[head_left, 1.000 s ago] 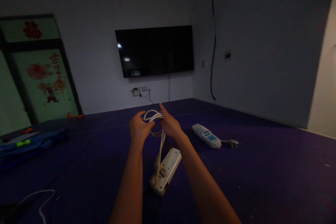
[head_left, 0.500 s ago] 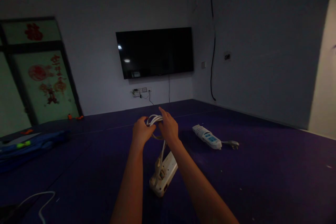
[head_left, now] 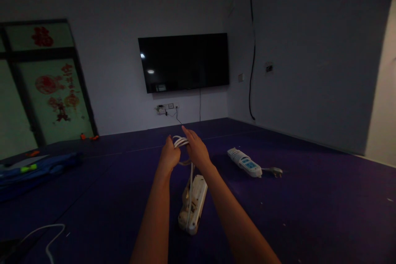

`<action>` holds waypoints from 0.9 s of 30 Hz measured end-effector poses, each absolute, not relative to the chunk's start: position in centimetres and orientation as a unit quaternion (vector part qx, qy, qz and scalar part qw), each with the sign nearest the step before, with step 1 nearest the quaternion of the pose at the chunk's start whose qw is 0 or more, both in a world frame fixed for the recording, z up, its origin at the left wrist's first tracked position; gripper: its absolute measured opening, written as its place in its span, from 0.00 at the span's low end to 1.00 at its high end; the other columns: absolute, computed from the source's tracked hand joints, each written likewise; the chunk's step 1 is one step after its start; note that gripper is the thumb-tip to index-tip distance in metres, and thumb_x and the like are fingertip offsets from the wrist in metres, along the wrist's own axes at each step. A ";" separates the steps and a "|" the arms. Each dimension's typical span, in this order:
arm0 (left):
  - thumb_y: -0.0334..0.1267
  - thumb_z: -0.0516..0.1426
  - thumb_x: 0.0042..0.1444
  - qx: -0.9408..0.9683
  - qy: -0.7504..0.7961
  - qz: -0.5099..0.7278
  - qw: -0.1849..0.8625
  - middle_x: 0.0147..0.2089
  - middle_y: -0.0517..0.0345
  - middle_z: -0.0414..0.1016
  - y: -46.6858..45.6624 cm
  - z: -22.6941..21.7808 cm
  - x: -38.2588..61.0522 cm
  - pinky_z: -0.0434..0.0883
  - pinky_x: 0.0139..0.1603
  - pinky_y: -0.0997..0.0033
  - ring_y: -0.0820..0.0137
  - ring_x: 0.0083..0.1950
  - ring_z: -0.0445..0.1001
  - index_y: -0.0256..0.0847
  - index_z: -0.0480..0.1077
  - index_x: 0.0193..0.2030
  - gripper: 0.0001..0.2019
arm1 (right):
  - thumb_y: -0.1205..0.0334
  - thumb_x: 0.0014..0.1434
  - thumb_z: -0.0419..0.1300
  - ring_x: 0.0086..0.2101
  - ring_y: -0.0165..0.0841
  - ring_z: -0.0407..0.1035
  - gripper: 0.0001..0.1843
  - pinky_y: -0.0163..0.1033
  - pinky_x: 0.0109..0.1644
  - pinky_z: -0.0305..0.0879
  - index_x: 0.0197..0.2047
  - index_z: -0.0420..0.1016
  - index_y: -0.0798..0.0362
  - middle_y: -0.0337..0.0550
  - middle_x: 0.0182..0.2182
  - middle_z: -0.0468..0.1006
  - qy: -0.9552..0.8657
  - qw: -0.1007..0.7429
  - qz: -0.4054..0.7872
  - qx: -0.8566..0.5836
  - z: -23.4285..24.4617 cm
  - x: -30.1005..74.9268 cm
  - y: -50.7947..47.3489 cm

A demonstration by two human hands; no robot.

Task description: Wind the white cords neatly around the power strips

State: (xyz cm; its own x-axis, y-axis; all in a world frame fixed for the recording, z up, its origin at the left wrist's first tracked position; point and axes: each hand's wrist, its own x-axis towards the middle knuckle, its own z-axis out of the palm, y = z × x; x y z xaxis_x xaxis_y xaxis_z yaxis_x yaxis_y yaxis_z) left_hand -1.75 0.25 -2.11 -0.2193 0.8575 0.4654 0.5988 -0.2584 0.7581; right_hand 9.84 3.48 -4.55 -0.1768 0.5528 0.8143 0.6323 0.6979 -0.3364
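Your left hand [head_left: 170,156] is curled closed on the looped white cord [head_left: 180,142], and your right hand [head_left: 198,148] grips the loops from the other side, its upper fingers fairly straight and pointing forward. The coil sits between them, above the purple surface [head_left: 309,210]. From it, the cord drops to the near end of the white power strip [head_left: 199,194], which lies below your hands. That strip's long axis runs away from you, far end slanting right. Off to the right, the second power strip [head_left: 252,167] lies crosswise: its cord-wrapped end points far left, its plug [head_left: 275,171] near right.
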 end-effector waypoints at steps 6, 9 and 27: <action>0.21 0.50 0.49 0.599 0.582 0.533 0.133 0.61 0.40 0.63 0.2 -2.1 -1.7 0.59 0.61 0.65 0.62 0.63 0.62 0.30 0.56 0.63 0.31 | 0.71 0.56 0.49 0.55 0.36 0.61 0.34 0.43 0.57 0.59 0.65 0.53 0.46 0.48 0.55 0.67 -0.754 0.599 0.021 -0.270 -5.9 10.4 5.0; 0.22 0.52 0.47 0.599 0.582 0.537 0.121 0.58 0.41 0.68 0.3 -2.3 -1.8 0.64 0.57 0.64 0.62 0.59 0.67 0.33 0.59 0.61 0.31 | 0.64 0.57 0.53 0.52 0.37 0.64 0.30 0.44 0.56 0.60 0.64 0.58 0.47 0.48 0.52 0.70 -0.728 0.640 0.064 -0.240 -6.5 10.3 5.5; 0.30 0.53 0.47 0.611 0.600 0.477 0.200 0.26 0.54 0.76 0.1 -2.2 -2.2 0.68 0.25 0.75 0.69 0.23 0.75 0.33 0.71 0.46 0.17 | 0.51 0.52 0.59 0.38 0.35 0.71 0.27 0.40 0.45 0.66 0.54 0.71 0.53 0.45 0.41 0.78 -0.660 0.631 0.358 -0.195 -6.8 10.7 6.3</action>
